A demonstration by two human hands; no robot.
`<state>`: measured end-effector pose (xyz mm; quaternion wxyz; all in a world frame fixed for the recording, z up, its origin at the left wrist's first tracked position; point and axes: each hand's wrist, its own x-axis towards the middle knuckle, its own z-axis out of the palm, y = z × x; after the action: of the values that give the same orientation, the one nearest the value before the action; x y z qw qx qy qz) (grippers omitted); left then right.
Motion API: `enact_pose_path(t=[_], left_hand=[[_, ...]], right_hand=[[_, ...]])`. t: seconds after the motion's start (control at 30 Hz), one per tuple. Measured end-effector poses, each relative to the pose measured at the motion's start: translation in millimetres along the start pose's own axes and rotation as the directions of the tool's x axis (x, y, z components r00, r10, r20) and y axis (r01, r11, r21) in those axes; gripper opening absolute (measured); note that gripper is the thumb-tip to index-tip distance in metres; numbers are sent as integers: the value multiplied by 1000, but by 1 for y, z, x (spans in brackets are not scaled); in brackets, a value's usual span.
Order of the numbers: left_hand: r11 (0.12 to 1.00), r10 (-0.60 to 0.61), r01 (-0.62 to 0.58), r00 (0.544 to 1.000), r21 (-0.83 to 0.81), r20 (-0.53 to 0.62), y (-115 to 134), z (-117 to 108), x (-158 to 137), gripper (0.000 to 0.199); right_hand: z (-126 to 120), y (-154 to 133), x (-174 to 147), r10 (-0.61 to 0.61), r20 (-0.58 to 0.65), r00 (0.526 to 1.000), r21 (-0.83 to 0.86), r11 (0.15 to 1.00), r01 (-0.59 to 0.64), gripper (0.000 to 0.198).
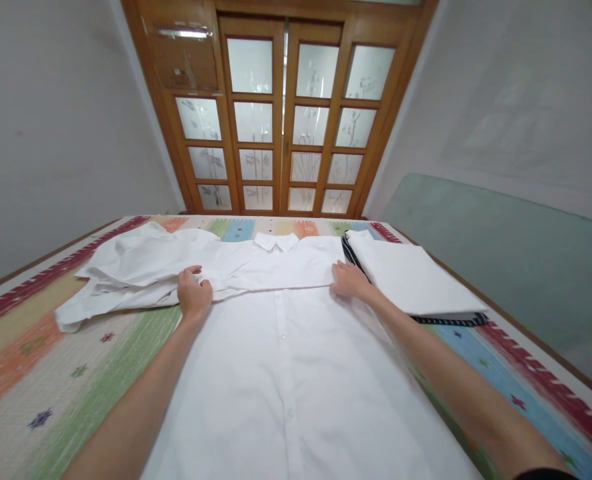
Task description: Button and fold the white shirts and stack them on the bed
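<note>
A white button-up shirt (256, 373) lies spread on the patterned cover, its collar at the far end and its button placket facing up. Across its chest runs a strip of white cloth that looks like a sleeve (276, 275). My left hand (193, 297) rests at the left part of this strip, thumb and fingers apart, fingertips on the cloth. At the strip's right end, my right hand (349, 279) has its fingers and thumb closed on the edge. More white cloth (136, 260) lies loosely rumpled to the left.
A folded white cloth (416, 277) with black-and-white striped edging lies right of the shirt. Underneath is a multicoloured striped cover (96, 373). A pale green panel (501, 260) stands along the right wall. Wooden doors with glass panes (281, 113) are beyond the far edge.
</note>
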<state>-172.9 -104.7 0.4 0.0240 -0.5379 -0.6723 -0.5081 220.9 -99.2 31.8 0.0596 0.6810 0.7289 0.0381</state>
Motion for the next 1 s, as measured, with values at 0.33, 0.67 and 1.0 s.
enact_pose_path(t=[0.33,0.67,1.0], left_hand=[[870,469,-494,828,2,305,21,1,-20,38],[896,410,-426,692,-121,595,4,14,-19,46],[906,390,-408,689,-118,611,8,12,-19,45]], right_hand=[[5,10,-4,9,-183,983,-77,997,-23,35],[7,4,14,30,-288,957,-109,992,-64,35],[-5,9,21,-82,-163,983,-213,976,46,34]])
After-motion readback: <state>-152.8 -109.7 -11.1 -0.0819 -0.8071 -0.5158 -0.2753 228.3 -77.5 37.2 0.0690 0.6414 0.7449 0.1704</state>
